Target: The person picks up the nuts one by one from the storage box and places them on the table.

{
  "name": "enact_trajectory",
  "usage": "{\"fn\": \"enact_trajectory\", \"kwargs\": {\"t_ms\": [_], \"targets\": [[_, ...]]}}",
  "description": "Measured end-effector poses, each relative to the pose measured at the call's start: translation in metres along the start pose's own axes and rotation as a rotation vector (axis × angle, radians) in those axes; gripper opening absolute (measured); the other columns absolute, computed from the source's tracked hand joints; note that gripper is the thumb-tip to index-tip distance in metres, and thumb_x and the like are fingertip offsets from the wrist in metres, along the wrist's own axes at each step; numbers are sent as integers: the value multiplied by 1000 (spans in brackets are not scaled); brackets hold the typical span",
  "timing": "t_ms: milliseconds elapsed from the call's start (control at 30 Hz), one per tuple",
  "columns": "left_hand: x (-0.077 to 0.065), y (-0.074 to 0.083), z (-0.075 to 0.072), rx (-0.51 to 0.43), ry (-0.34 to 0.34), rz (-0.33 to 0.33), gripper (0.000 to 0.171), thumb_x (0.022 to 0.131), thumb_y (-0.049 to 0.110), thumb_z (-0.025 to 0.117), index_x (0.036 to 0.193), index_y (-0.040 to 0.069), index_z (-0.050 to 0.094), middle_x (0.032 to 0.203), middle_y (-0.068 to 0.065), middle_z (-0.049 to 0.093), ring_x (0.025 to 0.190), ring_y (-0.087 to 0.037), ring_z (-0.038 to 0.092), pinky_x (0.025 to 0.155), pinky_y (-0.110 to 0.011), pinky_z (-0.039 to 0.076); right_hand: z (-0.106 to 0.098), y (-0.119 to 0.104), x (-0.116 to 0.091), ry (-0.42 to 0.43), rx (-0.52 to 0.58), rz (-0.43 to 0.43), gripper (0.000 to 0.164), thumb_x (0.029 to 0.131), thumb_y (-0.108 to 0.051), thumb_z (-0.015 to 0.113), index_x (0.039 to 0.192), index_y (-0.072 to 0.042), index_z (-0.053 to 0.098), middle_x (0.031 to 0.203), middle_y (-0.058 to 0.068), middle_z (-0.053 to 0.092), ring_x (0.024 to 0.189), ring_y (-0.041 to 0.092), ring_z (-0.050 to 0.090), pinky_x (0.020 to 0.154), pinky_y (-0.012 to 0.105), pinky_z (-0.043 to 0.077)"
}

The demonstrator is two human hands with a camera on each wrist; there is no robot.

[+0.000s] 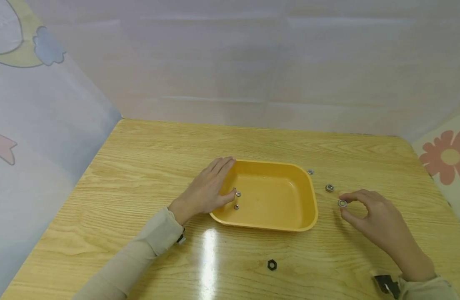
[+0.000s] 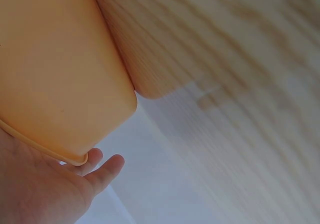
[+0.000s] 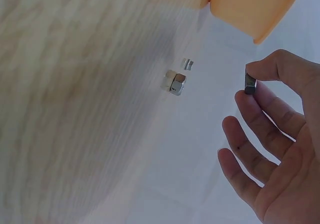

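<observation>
My left hand [image 1: 205,189] rests over the left rim of a yellow plastic tray [image 1: 267,227], its fingers stretched out toward the far left corner. Its thumb reaches inside, close to two small metal nuts [image 1: 236,207] on the tray floor. In the left wrist view, fingertips [image 2: 117,163] stick out past the tray's rim. To the right of the tray, my right hand [image 1: 383,221] pinches a metal nut [image 3: 250,84] between thumb and index finger, above the table. The other fingers of that hand are spread, loosely bent.
Right of the tray lie a silver hex nut [image 1: 329,188] and a smaller nut [image 1: 311,171] close to the rim. A black hex nut [image 1: 272,264] is in front of the tray on the wooden table [image 1: 140,166]. Pale walls [image 1: 252,62] stand behind and beside the table.
</observation>
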State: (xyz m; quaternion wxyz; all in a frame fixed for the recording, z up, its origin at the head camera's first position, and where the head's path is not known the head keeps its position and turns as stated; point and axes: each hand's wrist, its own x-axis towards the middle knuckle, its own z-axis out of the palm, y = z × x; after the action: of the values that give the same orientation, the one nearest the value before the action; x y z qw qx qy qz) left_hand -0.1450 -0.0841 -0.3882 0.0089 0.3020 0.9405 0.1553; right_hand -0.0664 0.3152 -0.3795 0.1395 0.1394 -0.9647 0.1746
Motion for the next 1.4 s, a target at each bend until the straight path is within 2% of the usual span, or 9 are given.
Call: {"fn": "enact_trajectory", "kwargs": {"t_ms": [167,867,1033,1200,1400], "targets": [[0,0,0,-3,7,6,79,96,39,57,157,6,21,161,-11,28,149,-29,28,124,-44,27,-1,6,-1,-50,11,53,28,73,-8,82,100,-8,75,101,18,73,97,45,63,74,64,50],[0,0,0,-3,-13,-6,80,96,41,56,158,7,19,163,-10,25,151,-29,24,125,-44,23,-5,36,-7,-219,-6,167,28,83,-20,78,106,-6,73,106,22,73,99,52,62,70,62,50],[0,1,0,3,-14,-5,79,96,41,56,158,7,19,163,-10,26,150,-30,25,125,-43,22,-6,40,-11,-228,-13,162,27,82,-19,78,104,-4,74,106,25,72,97,54,62,71,63,49],[1,0,0,14,-7,-1,79,96,40,56,158,6,20,162,-10,27,150,-30,26,125,-43,23,-6,44,-15,-230,-29,143,26,82,-18,79,102,-3,74,99,21,74,94,52,63,71,62,50],[0,0,0,13,6,7,79,96,40,57,157,6,21,162,-11,28,149,-30,28,125,-43,25,-7,51,-16,-275,-30,170,26,83,-20,78,104,-5,73,95,17,74,92,51,64,67,61,51]]}}
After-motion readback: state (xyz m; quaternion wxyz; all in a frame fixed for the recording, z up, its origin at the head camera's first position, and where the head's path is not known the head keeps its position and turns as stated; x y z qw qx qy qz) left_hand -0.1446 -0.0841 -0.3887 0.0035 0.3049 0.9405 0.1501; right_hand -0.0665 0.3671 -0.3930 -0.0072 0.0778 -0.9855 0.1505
